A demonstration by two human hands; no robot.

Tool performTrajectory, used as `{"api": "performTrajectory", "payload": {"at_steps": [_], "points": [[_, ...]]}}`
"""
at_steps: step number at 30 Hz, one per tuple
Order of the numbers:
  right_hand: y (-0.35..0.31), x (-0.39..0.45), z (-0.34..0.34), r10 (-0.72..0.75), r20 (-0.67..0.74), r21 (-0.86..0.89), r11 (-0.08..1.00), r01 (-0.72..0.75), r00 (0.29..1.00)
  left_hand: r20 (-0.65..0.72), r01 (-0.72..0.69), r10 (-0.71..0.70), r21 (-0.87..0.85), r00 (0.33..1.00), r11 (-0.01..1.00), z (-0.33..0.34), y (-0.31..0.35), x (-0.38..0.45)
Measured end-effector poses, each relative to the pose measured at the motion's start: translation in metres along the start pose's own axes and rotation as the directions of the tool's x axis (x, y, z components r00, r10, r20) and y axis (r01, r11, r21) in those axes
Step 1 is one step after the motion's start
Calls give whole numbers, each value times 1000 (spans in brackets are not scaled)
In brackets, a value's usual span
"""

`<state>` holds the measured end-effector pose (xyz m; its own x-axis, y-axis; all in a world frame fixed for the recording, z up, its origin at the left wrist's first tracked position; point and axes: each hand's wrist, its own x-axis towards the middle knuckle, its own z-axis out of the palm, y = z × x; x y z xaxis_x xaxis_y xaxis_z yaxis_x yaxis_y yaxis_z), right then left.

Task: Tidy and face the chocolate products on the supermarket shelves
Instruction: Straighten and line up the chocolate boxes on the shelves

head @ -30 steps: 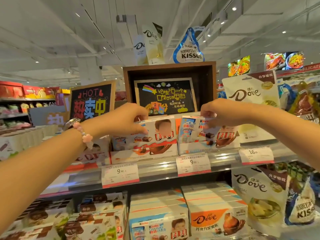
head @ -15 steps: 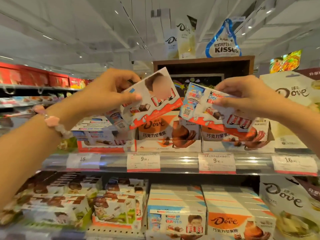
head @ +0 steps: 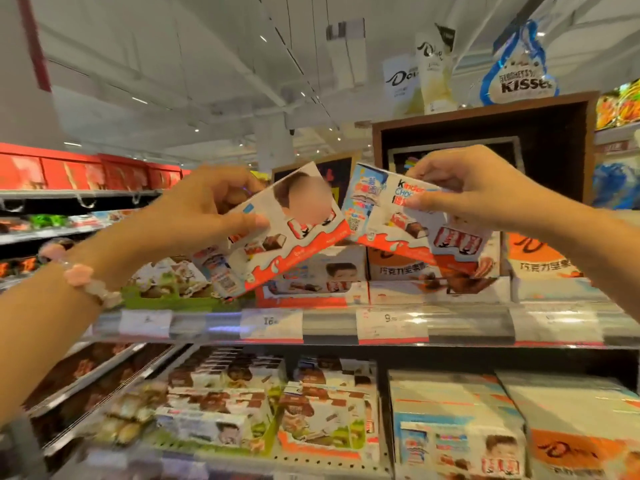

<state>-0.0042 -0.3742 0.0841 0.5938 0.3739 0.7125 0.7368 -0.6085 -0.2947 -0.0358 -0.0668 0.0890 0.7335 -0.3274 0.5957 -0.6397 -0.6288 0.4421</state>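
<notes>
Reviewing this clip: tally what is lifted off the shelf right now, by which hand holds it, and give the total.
Kinder box tilted in the left hand: 1
Kinder box tilted in the right hand: 1
Total: 2, both held above the upper shelf.
</notes>
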Motion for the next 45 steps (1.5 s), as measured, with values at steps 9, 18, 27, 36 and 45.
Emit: {"api": "performTrajectory", "payload": {"at_steps": [9, 18, 27, 36, 45], "points": [[-36, 17, 42, 47, 17, -8, 999, -47, 999, 350, -121, 24, 259, 936, 958, -16, -62, -17], [-42, 28, 66, 73, 48, -52, 996, -70, 996, 449, -422, 239, 368, 861, 828, -4, -100, -14], [-51, 39, 84, 87, 33, -184, 980, -79, 996, 579, -372, 33, 479, 815, 795, 1, -121, -5], [-38, 62, 118, 12, 19, -296, 955, -6, 1000, 597, -373, 42, 443, 801, 816, -1, -127, -2], [-34, 68, 135, 48, 236, -322, 946, 32, 971, 539, -352, 139, 316, 831, 881, -8, -138, -8]]}}
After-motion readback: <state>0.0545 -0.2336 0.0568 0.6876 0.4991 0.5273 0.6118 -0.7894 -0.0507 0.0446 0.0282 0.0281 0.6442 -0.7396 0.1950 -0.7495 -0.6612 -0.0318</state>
